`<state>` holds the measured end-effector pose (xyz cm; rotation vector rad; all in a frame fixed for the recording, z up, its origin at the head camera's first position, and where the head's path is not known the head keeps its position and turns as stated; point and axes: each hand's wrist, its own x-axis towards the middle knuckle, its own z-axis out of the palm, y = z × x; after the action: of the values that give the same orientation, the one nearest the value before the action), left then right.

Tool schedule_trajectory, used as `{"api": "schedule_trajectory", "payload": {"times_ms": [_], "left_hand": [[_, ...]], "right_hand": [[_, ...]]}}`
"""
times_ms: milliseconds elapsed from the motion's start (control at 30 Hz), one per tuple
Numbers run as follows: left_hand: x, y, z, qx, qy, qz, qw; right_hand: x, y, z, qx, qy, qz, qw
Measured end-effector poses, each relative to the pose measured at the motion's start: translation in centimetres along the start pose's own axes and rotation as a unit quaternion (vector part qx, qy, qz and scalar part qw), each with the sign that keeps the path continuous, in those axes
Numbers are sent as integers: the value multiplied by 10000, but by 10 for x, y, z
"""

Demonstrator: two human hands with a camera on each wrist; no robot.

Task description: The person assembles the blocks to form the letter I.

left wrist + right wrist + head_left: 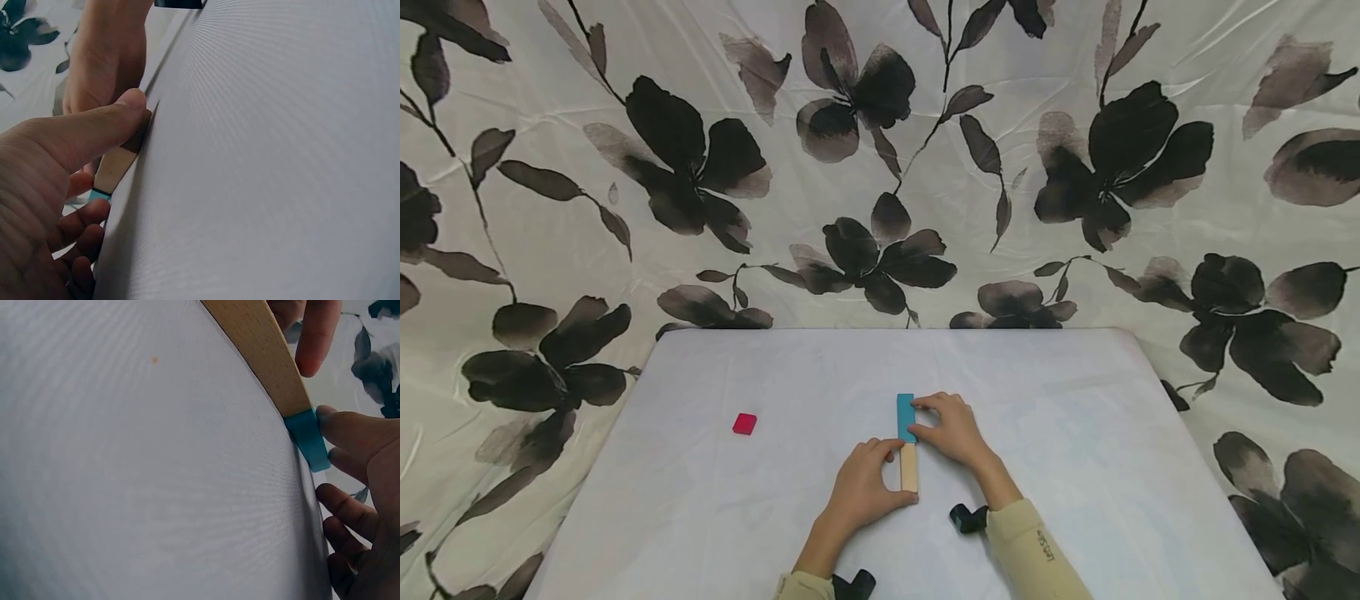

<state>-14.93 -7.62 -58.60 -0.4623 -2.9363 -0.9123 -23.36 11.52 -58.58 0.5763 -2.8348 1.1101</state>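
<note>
A blue rectangular block [906,417] lies on the white table, end to end with a plain wooden block [909,468] nearer me. My left hand [861,483] grips the wooden block lengthwise, the thumb at its near end and the index finger by the joint with the blue block. With curved thumb and index finger, my right hand [951,429] holds the blue block from its right side. In the right wrist view the wooden block [262,350] meets the blue block [308,440] in one line. A red square block [745,424] lies apart to the left.
The white table [700,517] has its back edge against a floral-patterned cloth [865,183]. A black wrist device [968,518] sits by my right wrist, and another black device [854,585] by my left.
</note>
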Motion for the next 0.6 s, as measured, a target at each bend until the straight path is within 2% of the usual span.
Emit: {"api": "schedule_trajectory", "payload": {"times_ms": [267, 433, 600], "left_hand": [[-1, 0, 0, 4, -66, -18, 10000], [-1, -2, 0, 6, -59, 35, 10000], [-1, -4, 1, -9, -34, 95, 9999]], "right_hand": [[-3, -2, -3, 306, -78, 24, 9995], [-5, -5, -7, 520, -360, 91, 9980], [-9, -7, -10, 501, -644, 132, 9966]]}}
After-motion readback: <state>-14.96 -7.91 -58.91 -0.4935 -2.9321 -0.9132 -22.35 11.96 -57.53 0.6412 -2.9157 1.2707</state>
